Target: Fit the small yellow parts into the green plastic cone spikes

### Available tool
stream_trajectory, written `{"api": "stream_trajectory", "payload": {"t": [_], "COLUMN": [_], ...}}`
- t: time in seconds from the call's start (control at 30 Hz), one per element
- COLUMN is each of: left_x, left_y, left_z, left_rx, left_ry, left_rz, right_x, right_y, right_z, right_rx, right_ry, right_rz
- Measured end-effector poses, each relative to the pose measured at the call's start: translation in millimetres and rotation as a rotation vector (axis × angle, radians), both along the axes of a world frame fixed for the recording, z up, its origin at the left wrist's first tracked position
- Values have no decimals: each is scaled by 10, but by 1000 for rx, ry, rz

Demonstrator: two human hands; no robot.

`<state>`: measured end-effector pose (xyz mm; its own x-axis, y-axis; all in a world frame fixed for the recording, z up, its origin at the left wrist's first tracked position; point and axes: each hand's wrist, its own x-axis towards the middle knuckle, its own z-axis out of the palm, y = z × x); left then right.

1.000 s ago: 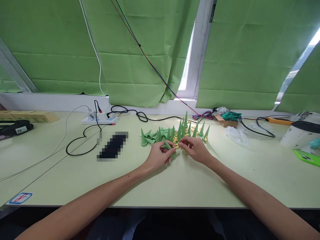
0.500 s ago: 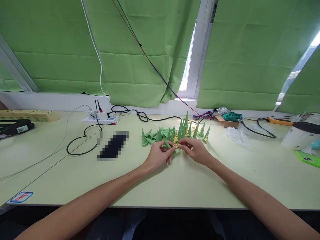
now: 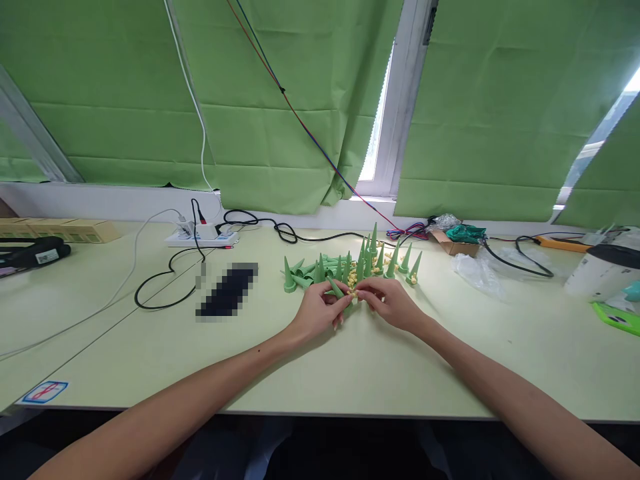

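My left hand (image 3: 318, 312) is closed on a green cone (image 3: 335, 288), which is tilted with its tip to the upper left. My right hand (image 3: 389, 301) meets it from the right, its fingers pinched on a small yellow piece (image 3: 353, 294) at the cone's base. Just behind both hands, several green cones (image 3: 289, 277) stand upright, and others lie in a pile (image 3: 327, 263). Small yellow pieces (image 3: 380, 260) are scattered among and beside the standing cones.
A pixelated dark object (image 3: 227, 291) lies left of the cones. Behind are a power strip (image 3: 203, 237) and black cables (image 3: 285, 231). To the right are a cardboard box (image 3: 454, 244), clear plastic (image 3: 477, 273), a white container (image 3: 603, 270) and a green phone-like item (image 3: 617, 318).
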<state>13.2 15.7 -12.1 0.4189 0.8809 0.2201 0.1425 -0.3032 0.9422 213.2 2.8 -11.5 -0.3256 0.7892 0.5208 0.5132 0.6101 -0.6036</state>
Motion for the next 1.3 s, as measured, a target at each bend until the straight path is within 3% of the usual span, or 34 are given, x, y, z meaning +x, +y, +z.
{"api": "stream_trajectory", "payload": {"t": [0.9, 1.3], "left_x": [-8, -7], "left_y": [-48, -5], "left_z": [10, -2], "left_rx": [112, -60], "left_ry": [89, -3], "left_rz": [2, -80], "right_x": [-4, 1], "right_y": [22, 2], "right_z": [-32, -10], "right_rx": [52, 7], "right_ry": [-120, -79], "right_rz": [-56, -10]}}
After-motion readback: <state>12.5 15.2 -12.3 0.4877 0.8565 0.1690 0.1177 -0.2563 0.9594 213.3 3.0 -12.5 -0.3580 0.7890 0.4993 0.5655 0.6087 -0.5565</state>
